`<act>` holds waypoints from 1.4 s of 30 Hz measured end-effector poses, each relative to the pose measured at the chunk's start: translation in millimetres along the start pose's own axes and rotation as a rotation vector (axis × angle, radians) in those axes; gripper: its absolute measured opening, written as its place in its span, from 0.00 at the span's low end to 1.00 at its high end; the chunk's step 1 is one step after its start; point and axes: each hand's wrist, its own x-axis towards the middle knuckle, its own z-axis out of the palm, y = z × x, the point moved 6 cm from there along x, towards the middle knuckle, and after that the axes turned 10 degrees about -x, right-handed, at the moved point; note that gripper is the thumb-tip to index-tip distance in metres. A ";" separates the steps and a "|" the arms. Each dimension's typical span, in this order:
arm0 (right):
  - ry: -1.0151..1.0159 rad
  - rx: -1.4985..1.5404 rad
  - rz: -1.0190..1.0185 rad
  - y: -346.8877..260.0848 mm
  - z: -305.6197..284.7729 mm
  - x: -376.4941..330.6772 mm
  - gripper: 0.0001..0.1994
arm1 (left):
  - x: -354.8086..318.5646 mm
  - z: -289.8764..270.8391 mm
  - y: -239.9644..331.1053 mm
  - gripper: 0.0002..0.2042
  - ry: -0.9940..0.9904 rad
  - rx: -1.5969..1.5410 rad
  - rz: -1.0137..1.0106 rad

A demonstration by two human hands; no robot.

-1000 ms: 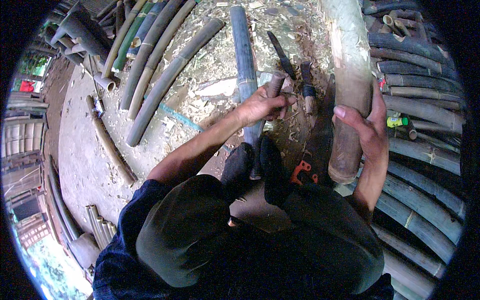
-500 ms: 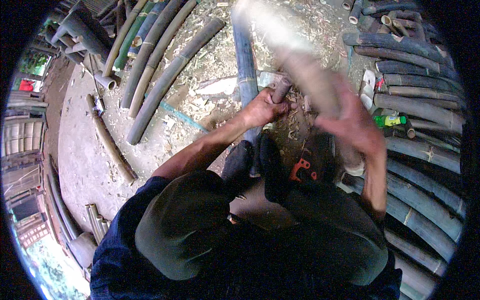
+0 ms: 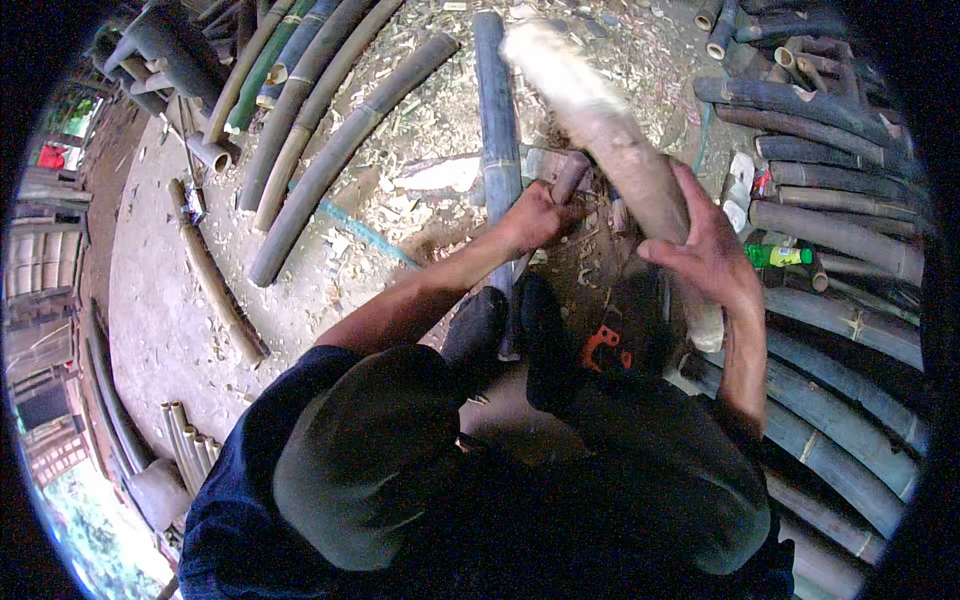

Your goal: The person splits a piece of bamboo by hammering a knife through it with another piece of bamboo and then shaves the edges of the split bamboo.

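One thick brown log (image 3: 622, 148), whitish-ended, sits clasped in the right hand (image 3: 710, 248), the left hand (image 3: 538, 217) gripping a handle (image 3: 571, 176).

The log (image 3: 620, 150) runs from bright cream to dull brown; the handle (image 3: 571, 177) is brown. The bamboo pole (image 3: 497, 120) is blue-grey with a pale ring. Shavings (image 3: 405, 205) are straw-coloured, the strip (image 3: 367, 235) teal, the bottle (image 3: 761, 255) green with a yellow label (image 3: 790, 256), the sleeve (image 3: 265, 430) navy.
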 end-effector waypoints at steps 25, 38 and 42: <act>0.004 0.253 0.555 167.4 174.1 -32.3 0.55 | -50.2 -200.1 63.8 0.16 0.545 -1.067 0.396; 0.211 0.697 0.490 61.8 58.2 8.2 0.48 | -3.3 -194.1 29.7 0.18 0.555 -1.155 0.320; 0.217 0.705 0.329 21.8 29.7 28.4 0.49 | -4.4 -194.1 29.1 0.17 0.488 -1.121 0.350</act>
